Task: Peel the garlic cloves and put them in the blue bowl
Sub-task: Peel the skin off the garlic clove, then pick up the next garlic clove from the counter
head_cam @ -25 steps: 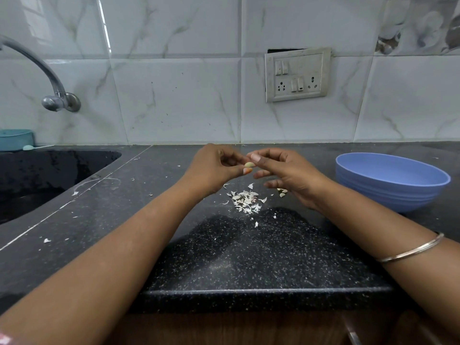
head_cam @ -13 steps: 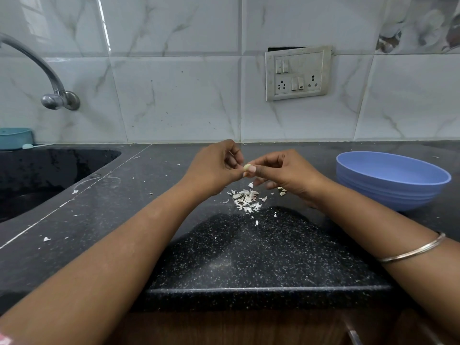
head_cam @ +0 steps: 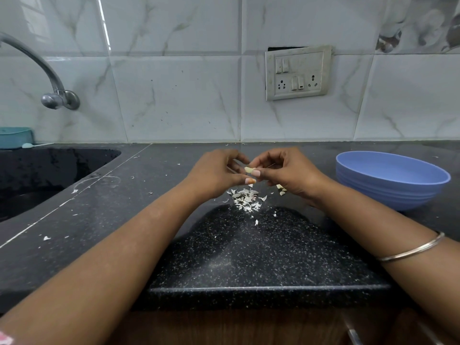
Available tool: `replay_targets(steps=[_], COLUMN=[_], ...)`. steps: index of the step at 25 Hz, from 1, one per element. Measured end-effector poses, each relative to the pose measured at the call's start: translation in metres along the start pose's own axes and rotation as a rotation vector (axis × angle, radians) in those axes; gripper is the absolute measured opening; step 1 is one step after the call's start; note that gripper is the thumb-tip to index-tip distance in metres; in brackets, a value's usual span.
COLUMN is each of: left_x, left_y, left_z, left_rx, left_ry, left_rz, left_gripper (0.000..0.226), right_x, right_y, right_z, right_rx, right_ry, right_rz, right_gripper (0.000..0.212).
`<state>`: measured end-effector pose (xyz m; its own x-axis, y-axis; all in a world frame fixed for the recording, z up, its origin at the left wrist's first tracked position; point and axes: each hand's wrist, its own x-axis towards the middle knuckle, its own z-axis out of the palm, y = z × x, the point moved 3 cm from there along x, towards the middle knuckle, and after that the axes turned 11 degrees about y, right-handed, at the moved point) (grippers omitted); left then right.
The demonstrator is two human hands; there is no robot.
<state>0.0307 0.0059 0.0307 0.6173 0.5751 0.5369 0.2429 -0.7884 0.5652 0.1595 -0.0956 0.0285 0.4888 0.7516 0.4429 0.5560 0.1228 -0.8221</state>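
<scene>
Both the left hand (head_cam: pixel 214 175) and right hand (head_cam: pixel 286 173) pinch one small pale, partly skinned garlic clove (head_cam: pixel 249 169) above white papery peel scraps (head_cam: pixel 245 199), near the empty-looking round blue plastic bowl (head_cam: pixel 390 180).

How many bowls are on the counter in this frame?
1. The blue bowl stands on the black counter, right of the right hand. The teal container beyond the sink is too cropped to identify.

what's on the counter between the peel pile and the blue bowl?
Head view: a few garlic cloves beside the peel pile, partly under the right hand; then bare counter to the blue bowl.
</scene>
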Motion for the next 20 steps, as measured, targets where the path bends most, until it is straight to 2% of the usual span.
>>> replay_targets(steps=[4, 6, 9, 11, 16, 20], left_x=[-0.001, -0.002, -0.003, -0.004, -0.004, -0.004], left_y=[0.005, 0.004, -0.002, -0.005, -0.005, -0.004], left_z=[-0.003, -0.004, -0.004, -0.004, -0.004, -0.004], left_rx=[-0.083, -0.22, -0.502, -0.61, -0.733, -0.811], left_ry=[0.039, 0.045, 0.03, 0.009, 0.006, -0.026], left_rz=[0.015, -0.062, -0.242, -0.304, -0.363, -0.395], left_gripper=[0.017, 0.008, 0.011, 0.014, 0.016, 0.011], right_x=[-0.001, -0.001, -0.002, -0.003, -0.003, -0.002], right_y=[-0.001, -0.002, -0.003, -0.004, -0.003, -0.001], right_z=[0.001, 0.001, 0.001, 0.0, -0.001, -0.001], right_rx=[-0.03, -0.006, 0.056, 0.081, 0.163, 0.242], right_ry=[0.009, 0.007, 0.012, 0.01, 0.004, -0.019], right_rz=[0.0, 0.004, 0.005, 0.009, 0.043, 0.058], right_gripper=[0.009, 0.01, 0.009, 0.009, 0.02, 0.014])
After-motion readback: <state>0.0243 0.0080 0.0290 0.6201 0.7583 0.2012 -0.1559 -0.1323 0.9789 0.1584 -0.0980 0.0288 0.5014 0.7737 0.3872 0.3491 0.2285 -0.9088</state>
